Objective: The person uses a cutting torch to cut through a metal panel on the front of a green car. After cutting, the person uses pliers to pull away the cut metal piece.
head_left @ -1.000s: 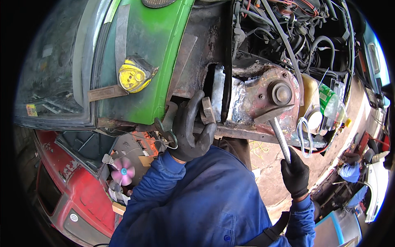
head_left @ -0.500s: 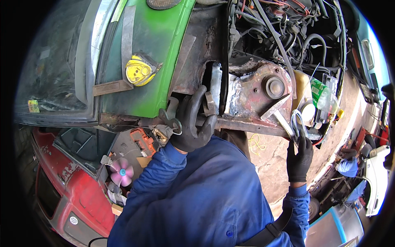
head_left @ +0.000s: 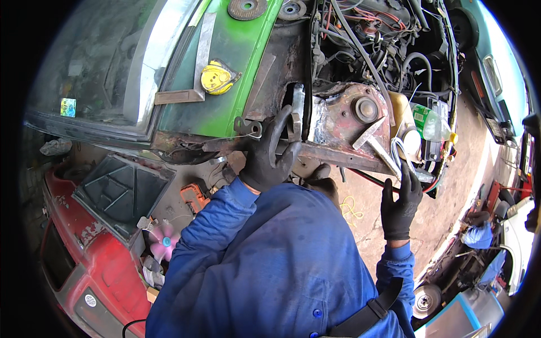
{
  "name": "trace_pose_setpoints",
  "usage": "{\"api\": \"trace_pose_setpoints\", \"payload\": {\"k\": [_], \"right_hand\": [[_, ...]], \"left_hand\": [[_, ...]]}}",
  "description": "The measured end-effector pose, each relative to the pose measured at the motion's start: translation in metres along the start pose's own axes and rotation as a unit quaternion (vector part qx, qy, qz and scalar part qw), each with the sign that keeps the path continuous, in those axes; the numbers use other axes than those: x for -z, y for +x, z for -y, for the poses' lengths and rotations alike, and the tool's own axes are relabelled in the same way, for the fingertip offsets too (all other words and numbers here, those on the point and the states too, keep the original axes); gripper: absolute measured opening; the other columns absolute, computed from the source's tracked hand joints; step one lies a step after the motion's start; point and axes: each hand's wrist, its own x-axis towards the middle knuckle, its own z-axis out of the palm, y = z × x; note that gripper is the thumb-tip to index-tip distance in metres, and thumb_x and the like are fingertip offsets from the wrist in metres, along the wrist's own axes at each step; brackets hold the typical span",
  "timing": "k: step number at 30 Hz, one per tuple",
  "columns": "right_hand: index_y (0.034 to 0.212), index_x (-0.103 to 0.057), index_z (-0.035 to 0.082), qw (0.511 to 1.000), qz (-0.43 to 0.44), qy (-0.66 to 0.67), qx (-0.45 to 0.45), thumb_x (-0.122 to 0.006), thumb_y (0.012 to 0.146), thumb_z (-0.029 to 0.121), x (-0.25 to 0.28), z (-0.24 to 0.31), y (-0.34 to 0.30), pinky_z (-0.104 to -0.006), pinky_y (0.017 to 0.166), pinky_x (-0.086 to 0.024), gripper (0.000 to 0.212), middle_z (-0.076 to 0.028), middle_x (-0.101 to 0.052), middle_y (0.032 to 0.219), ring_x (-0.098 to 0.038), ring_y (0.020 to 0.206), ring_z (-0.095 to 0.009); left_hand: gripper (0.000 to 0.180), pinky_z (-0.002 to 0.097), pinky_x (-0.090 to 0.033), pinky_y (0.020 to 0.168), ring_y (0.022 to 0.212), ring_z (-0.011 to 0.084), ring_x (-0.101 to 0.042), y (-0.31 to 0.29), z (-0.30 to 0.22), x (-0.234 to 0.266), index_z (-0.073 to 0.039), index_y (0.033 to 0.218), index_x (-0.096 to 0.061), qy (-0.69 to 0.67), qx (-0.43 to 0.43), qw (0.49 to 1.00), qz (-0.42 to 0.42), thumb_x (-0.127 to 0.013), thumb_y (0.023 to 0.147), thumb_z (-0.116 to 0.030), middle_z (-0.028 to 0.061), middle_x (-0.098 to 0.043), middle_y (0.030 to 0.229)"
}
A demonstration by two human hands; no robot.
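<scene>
My left hand (head_left: 269, 160), in a black glove, is at the rusty edge of the car's engine bay. Its index finger stretches up beside a small metal block (head_left: 294, 125), thumb apart in a C shape; the other fingers are hidden. Just left of it, a grey metal bracket with a hole (head_left: 248, 128) sits by the green panel's corner. My right hand (head_left: 401, 205), also gloved, is open with thumb and fingers spread. Its fingertips are near the handle end of a hammer (head_left: 369, 134) and a coil of pale wire (head_left: 399, 147). The hammer lies across a rusty strut tower (head_left: 332, 115).
On the green panel (head_left: 180, 121) rest a yellow tape measure (head_left: 218, 77), a metal square (head_left: 204, 50) and a grinding disc (head_left: 247, 8). A green-labelled bottle (head_left: 433, 123) lies by the battery. A red car body (head_left: 115, 262) and a pink fan (head_left: 163, 240) are at left.
The view has shifted, with the car's parts turned slightly. My right hand's thumb and fingers have spread away from the hammer's handle end. The left hand keeps a similar shape near the metal block.
</scene>
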Motion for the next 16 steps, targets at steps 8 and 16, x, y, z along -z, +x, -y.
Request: {"api": "trace_pose_setpoints", "payload": {"k": [8,16], "right_hand": [[0.16,-0.056,0.003,0.934,0.155,0.32,0.038,-0.088,0.092,0.014,0.009,0.074,-0.004,-0.0474,0.102,-0.058,0.076,-0.025,-0.069,0.131,-0.07,0.117,-0.04],[0.156,-0.06,0.003,0.885,0.174,0.403,-0.153,-0.074,0.109,0.017,0.011,0.08,0.006,-0.0421,0.094,-0.062,0.05,-0.021,-0.076,0.128,-0.077,0.116,-0.032]], "left_hand": [[0.075,0.0433,-0.052,0.117,0.14,0.0349,-0.065,-0.012,-0.06,-0.04,0.006,0.164,-0.047,-0.194,0.118,0.973,0.034,-0.08,0.099,-0.013,0.026,-0.065,0.151],[0.084,0.0381,-0.057,0.109,0.123,0.0218,-0.07,0.01,-0.099,-0.068,0.004,0.164,-0.046,-0.292,0.224,0.92,0.132,-0.088,0.099,-0.028,0.0157,-0.072,0.133]]}}
